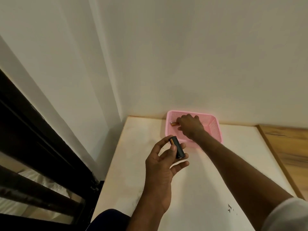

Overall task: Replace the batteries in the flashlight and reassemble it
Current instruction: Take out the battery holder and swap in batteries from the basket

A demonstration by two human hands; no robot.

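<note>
1. My left hand (164, 157) holds the black battery holder (177, 147) above the white table (141, 172). Thumb and fingers are closed around its sides.
2. The holder's long axis runs from near-right to far-left, with the far end tipped up and away from me. One battery (222, 141) with a copper-coloured band sits in the slot at the far end.
3. My right hand (190, 126) reaches into the pink basket (215, 129), palm down. The fingers curl over loose batteries (174, 124) on the basket floor, at its left side. I cannot tell whether the fingers are closed on one, since the hand hides the fingertips.
4. The loose batteries lie flat, long axis roughly left to right, parallel to the basket's far wall.
5. The basket stands at the far edge of the table, touching or just beside the wall (183, 55). Its near rim is just beyond the holder.
6. The table's left edge runs just beside my left hand. Beyond that edge there is a drop and a dark railing (41, 139).
7. The near and right parts of the table surface are open. A wooden strip (286, 147) borders the table's right edge, well apart from both hands.
8. My right forearm (233, 167) crosses the open surface diagonally from the near-right corner to the basket.
</note>
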